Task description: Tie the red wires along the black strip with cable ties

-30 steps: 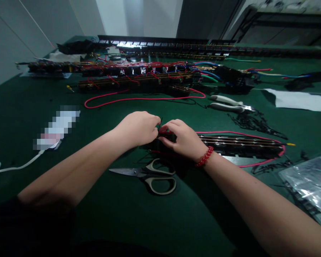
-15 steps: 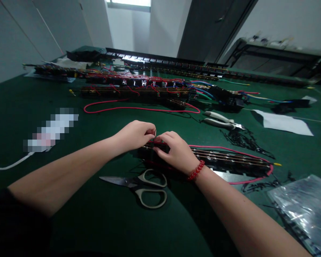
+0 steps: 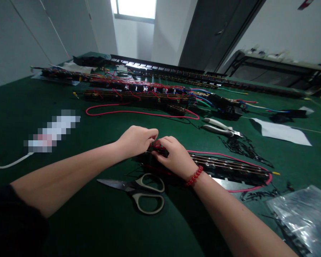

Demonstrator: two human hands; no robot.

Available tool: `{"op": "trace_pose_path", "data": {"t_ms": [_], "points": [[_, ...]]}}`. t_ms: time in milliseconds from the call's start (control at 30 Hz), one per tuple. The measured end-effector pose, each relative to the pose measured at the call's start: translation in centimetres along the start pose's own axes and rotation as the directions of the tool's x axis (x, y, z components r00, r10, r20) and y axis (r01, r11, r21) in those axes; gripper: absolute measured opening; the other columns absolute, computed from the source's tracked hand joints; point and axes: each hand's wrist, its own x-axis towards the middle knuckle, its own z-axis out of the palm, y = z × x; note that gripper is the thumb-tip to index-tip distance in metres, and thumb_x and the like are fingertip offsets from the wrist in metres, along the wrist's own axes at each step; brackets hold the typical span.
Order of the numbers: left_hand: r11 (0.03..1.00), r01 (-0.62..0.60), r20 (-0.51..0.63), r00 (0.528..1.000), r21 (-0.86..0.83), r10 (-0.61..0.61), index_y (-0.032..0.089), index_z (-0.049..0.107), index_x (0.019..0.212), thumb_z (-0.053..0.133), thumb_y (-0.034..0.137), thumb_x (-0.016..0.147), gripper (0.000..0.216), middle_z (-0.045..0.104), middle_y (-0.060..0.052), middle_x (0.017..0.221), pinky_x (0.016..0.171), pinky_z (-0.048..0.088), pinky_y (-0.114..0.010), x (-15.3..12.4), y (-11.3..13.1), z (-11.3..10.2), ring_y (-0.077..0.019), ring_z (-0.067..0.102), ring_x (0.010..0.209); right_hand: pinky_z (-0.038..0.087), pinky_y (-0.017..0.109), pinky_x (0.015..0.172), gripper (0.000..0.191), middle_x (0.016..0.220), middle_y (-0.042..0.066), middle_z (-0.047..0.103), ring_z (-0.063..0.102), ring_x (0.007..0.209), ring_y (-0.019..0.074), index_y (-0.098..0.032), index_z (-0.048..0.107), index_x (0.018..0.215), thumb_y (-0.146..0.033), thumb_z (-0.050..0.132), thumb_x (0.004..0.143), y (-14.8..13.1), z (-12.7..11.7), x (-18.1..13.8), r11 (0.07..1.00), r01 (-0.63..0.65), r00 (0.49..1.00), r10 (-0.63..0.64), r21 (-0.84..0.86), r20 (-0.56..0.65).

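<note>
A long black assembly (image 3: 230,167) with bare metallic rods along its top lies in front of me, and a red cable (image 3: 224,155) loops around its right end. My right hand (image 3: 173,157), with a red bead bracelet at the wrist, is closed over the assembly's left part, thumb on the near side. My left hand (image 3: 139,141) is pinched just above the left end, close to the right fingertips. Whatever sits between the left fingers is hidden. Scissors (image 3: 137,189) with pale handles lie on the near side of both hands.
Pliers (image 3: 222,127) and black scraps (image 3: 243,150) lie to the right on the green table (image 3: 96,232). A clear plastic bag (image 3: 305,217) is at near right, white paper (image 3: 280,132) beyond. More wired assemblies (image 3: 133,95) stretch across the back. A white cable (image 3: 10,165) enters at left.
The view has tilted slightly upward, so the table's contents appear a little lower. Both hands stay at the assembly's left end, with the left fingers slightly shifted against the right ones.
</note>
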Motion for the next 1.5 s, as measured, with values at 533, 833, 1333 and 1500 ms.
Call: {"op": "trace_pose_path", "data": {"t_ms": [533, 833, 1333, 1500], "points": [[0.994, 0.055, 0.000, 0.998, -0.092, -0.056, 0.023, 0.061, 0.085, 0.045, 0.022, 0.087, 0.017, 0.069, -0.001, 0.076, 0.061, 0.032, -0.027, 0.2, -0.1, 0.2, -0.0182, 0.062, 0.071, 0.048, 0.039, 0.087, 0.017, 0.101, 0.009, 0.067, 0.056, 0.097, 0.0235, -0.017, 0.063, 0.100, -0.025, 0.065, 0.086, 0.2, 0.0, 0.0, 1.000, 0.004, 1.000, -0.005, 0.006, 0.028], [0.974, 0.095, 0.037, 0.995, -0.206, -0.090, 0.023, 0.070, 0.089, 0.052, 0.024, 0.084, 0.019, 0.074, 0.000, 0.081, 0.064, 0.040, -0.027, 0.3, -0.3, -0.1, -0.0173, 0.066, 0.075, 0.049, 0.040, 0.087, 0.015, 0.100, 0.008, 0.067, 0.058, 0.097, 0.0233, -0.018, 0.064, 0.098, -0.024, 0.066, 0.085, 0.1, -0.2, 0.0, 1.000, -0.005, 1.000, 0.005, 0.021, 0.024], [0.980, 0.060, 0.036, 0.998, -0.189, -0.054, 0.020, 0.063, 0.113, 0.055, 0.020, 0.084, 0.030, 0.073, -0.001, 0.087, 0.067, 0.044, -0.026, -0.1, 0.1, -1.8, -0.0174, 0.066, 0.078, 0.049, 0.039, 0.083, 0.014, 0.097, 0.009, 0.067, 0.057, 0.094, 0.0233, -0.017, 0.063, 0.096, -0.026, 0.066, 0.085, 0.0, -0.2, 0.0, 1.000, 0.011, 1.000, -0.011, -0.019, 0.005], [1.000, -0.018, 0.098, 0.995, -0.018, 0.020, 0.021, 0.060, 0.107, 0.052, 0.021, 0.087, 0.022, 0.070, -0.003, 0.086, 0.064, 0.040, -0.028, -1.1, 0.9, -3.6, -0.0202, 0.064, 0.080, 0.049, 0.039, 0.085, 0.014, 0.099, 0.008, 0.067, 0.058, 0.095, 0.0230, -0.019, 0.063, 0.098, -0.027, 0.065, 0.086, -0.1, -0.3, -0.1, 0.999, 0.025, 1.000, -0.025, 0.038, 0.007]]}}
